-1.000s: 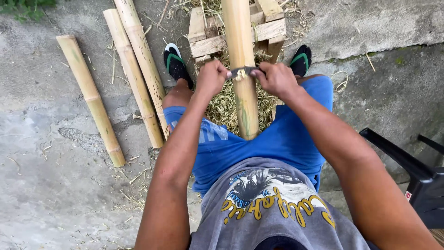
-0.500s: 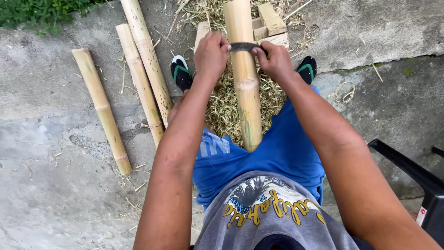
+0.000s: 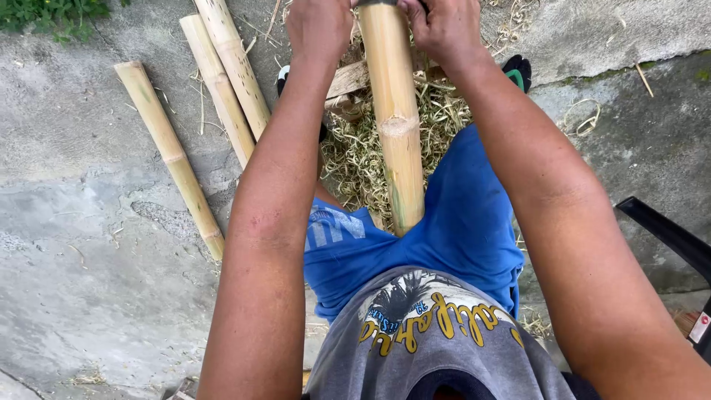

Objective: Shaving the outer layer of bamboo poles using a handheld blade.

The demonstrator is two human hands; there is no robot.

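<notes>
A thick bamboo pole [image 3: 395, 126] leans from between my knees up to the top of the view. My left hand [image 3: 320, 26] and my right hand [image 3: 444, 28] each grip one end of a dark two-handled blade [image 3: 378, 3] laid across the pole near the top edge. The blade is mostly cut off by the frame. Pale bamboo shavings [image 3: 363, 159] lie in a heap under the pole. I sit in blue shorts [image 3: 459, 222] and a grey printed shirt.
Three bamboo poles [image 3: 170, 152] lie on the concrete at the left, two of them side by side. A wooden block [image 3: 346, 80] sits behind the pole. Sandalled feet [image 3: 518, 70] flank the shavings. A black chair frame [image 3: 666, 233] is at the right.
Both hands have pushed the blade farther up the pole, away from my body. The view has tilted down, so hands and blade now sit at the top edge.
</notes>
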